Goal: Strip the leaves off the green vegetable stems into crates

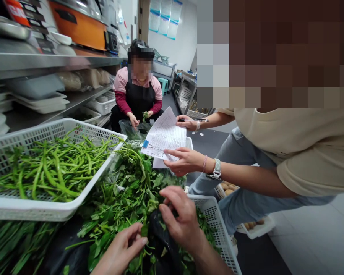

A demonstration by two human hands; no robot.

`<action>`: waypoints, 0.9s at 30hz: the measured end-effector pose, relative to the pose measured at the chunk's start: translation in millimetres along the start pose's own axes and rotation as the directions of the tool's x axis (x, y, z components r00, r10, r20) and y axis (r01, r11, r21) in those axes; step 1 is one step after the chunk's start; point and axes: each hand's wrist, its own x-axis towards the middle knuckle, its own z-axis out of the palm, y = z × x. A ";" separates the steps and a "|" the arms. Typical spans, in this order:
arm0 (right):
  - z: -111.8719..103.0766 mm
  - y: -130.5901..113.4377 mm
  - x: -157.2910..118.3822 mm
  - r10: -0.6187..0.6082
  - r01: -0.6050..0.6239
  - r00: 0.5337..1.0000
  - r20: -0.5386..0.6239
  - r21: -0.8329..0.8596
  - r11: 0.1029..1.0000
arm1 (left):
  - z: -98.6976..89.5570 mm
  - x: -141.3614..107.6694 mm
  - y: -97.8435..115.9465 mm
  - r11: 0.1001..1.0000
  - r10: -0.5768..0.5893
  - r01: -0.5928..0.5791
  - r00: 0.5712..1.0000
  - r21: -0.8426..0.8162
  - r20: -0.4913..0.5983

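Note:
My left hand is closed in a pinch at the bottom middle, with a green leaf between thumb and fingertips. To its right, my right hand is slightly blurred, its fingers loosely curled and the thumb apart from them; I see nothing held in it. Both hands are over a big heap of leafy greens, some with long stems. Black plastic shows between the hands. A white perforated basket with more leaves stands beside my right forearm.
A white basket of green stems sits at left, above long green blades. At right, a person holds clipped papers and a pen over the heap. Another person handles greens opposite. Metal shelves line the left.

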 end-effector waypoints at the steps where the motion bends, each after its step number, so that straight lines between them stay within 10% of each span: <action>1: -9.0 -3.3 13.3 -0.067 0.066 0.997 -0.038 -0.012 0.998 | -0.4 0.2 -2.1 1.000 -0.008 0.008 1.000 0.000 -0.014; 6: -28.7 -4.0 48.2 -0.182 0.175 0.982 -0.049 -0.125 0.977 | -2.4 1.3 -7.6 0.999 -0.033 0.033 0.998 -0.003 -0.061; 27: -22.6 10.5 43.1 -0.129 0.121 0.991 -0.025 -0.204 0.971 | -4.2 5.2 -3.7 0.999 -0.053 0.053 0.999 0.008 0.009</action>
